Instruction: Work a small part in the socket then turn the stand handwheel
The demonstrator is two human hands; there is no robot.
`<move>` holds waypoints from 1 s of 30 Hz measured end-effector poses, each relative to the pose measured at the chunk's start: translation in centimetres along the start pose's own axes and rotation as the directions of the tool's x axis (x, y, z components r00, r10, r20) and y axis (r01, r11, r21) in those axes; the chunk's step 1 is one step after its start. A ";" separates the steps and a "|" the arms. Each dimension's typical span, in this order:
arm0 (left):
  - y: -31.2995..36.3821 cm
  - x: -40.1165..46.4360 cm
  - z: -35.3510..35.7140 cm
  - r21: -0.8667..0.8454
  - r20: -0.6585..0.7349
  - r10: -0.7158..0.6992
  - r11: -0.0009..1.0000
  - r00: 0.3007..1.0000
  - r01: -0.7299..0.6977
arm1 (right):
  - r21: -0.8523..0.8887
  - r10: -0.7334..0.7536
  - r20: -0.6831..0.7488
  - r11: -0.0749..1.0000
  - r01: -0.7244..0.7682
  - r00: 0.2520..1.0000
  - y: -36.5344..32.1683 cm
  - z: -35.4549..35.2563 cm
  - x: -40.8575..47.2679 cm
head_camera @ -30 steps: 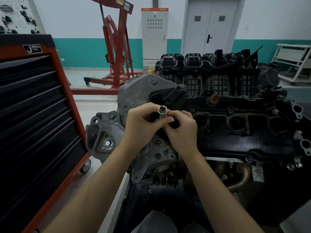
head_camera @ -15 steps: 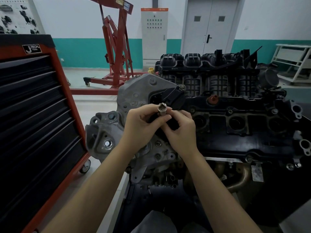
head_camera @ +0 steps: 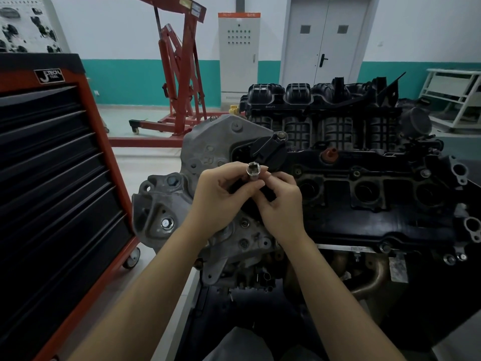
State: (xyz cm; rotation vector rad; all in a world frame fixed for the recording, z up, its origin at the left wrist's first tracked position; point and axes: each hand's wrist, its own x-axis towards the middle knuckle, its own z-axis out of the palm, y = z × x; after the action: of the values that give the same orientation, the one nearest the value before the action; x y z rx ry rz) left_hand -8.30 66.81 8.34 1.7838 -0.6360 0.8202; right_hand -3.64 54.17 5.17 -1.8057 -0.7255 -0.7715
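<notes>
A small silver socket (head_camera: 253, 171) stands upright between my two hands, its square drive hole facing up. My left hand (head_camera: 221, 198) pinches the socket between thumb and fingers. My right hand (head_camera: 282, 204) is curled against it from the right, fingertips touching the socket's side. Both hands hover over the left end of a dark engine (head_camera: 364, 194), in front of its grey timing cover (head_camera: 208, 149) and a black sensor housing (head_camera: 268, 149). What lies under the socket is hidden by my fingers.
A red and black tool cabinet (head_camera: 57, 194) on castors stands close at the left. A red engine hoist (head_camera: 179, 82) is behind, with a white electrical cabinet (head_camera: 239, 53) and grey double doors (head_camera: 325, 40). A white rack (head_camera: 455, 97) is at far right.
The hands stay in nearly the same place; the fingers shift slightly around the socket, which sits a touch higher between them.
</notes>
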 end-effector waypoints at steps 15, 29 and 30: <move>0.3 0.0 0.1 -0.020 -0.043 0.019 1.000 0.999 -0.020 | 0.014 0.026 -0.019 1.000 -0.025 0.999 0.1 0.1 0.0; 0.6 0.0 0.1 -0.058 -0.093 -0.023 0.998 0.995 0.018 | 0.046 0.049 -0.045 0.998 -0.047 0.998 -0.3 0.1 0.1; 0.6 0.0 0.1 -0.066 -0.106 -0.031 0.998 0.994 0.024 | 0.046 0.046 -0.043 0.998 -0.044 0.998 -0.4 0.1 0.1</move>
State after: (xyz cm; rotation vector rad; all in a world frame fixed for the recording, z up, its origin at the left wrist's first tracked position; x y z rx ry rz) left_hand -8.70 66.50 8.63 1.6745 -0.5608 0.8614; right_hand -3.86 54.38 5.44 -1.7529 -0.6664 -0.7573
